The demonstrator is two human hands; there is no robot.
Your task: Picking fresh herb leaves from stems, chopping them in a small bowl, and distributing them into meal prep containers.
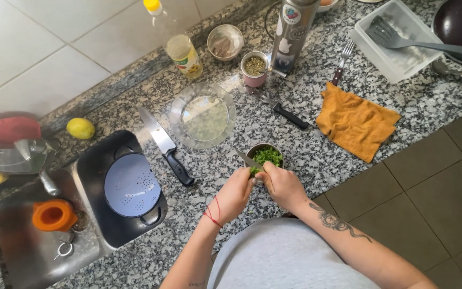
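My left hand (235,194) is curled closed around a small knife (248,159), its blade pointing up toward eleven o'clock, and my right hand (282,184) is pinched shut on a bunch of green herbs (254,171), fingertips drawn tight so the leaves stay bundled against the edge. Both hands meet just at the six o'clock rim of the small bowl (263,147), which already holds chopped herbs (268,156); I judge I work this close so the cut bits drop straight in rather than scatter over the granite counter (316,155). At eleven o'clock from the bowl sits an empty glass dish (202,115), and at nine o'clock a large chef's knife (164,143) lies flat with its handle toward me, parked within reach. Farther at nine o'clock a pale colander (132,184) rests in a black pot (94,160) beside the sink (22,251). At two o'clock an orange cloth (355,122) lies crumpled, and a second black-handled knife (283,111) lies at one o'clock. A lemon (80,128) sits at ten o'clock near the wall.
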